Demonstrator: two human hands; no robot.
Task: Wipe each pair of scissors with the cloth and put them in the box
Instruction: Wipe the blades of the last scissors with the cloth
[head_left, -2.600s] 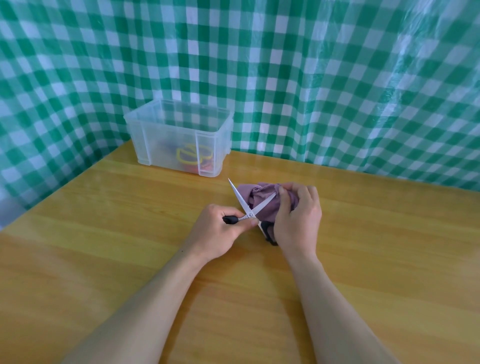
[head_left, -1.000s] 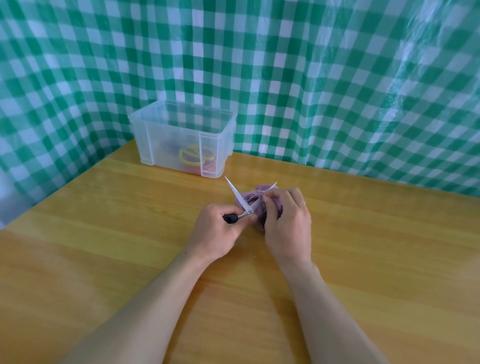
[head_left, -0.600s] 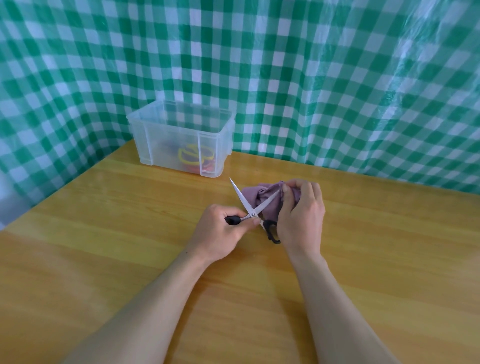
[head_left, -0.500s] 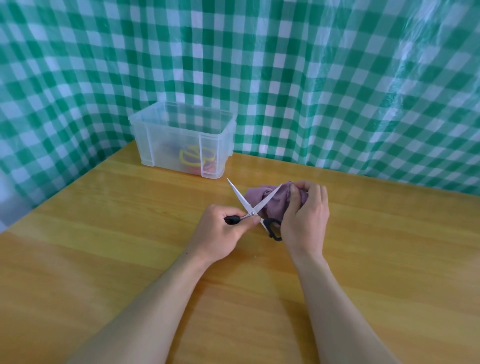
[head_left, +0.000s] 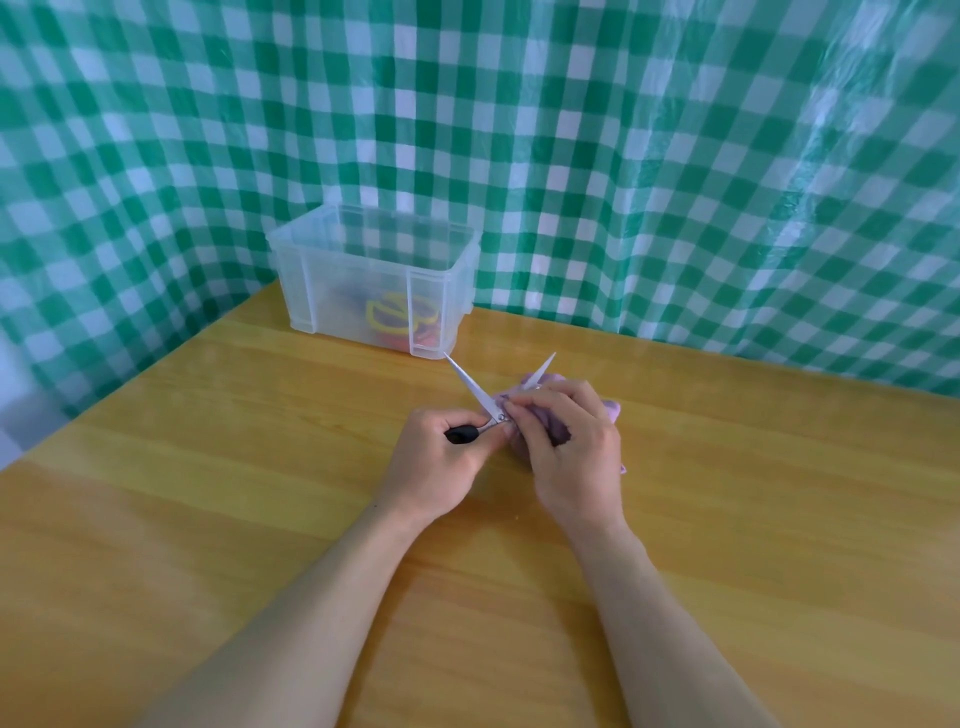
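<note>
Black-handled scissors (head_left: 475, 389) lie spread open at the middle of the table, both blades pointing away from me. My left hand (head_left: 434, 470) grips the black handle. My right hand (head_left: 571, 457) holds a bunched purple cloth (head_left: 550, 431) against the right blade near the pivot; that blade's tip sticks out past the cloth. A clear plastic box (head_left: 374, 280) stands at the back left, without a lid. Yellow-handled scissors (head_left: 392, 314) and something red show through its wall.
The wooden table (head_left: 208, 493) meets a green-and-white checked sheet (head_left: 675, 182) that hangs behind it and wraps round its left side. The table's left edge runs diagonally at the left of the view.
My right hand has slid the cloth back along the right blade from the tip towards the pivot, uncovering the tip. My left hand has kept its grip on the handle.
</note>
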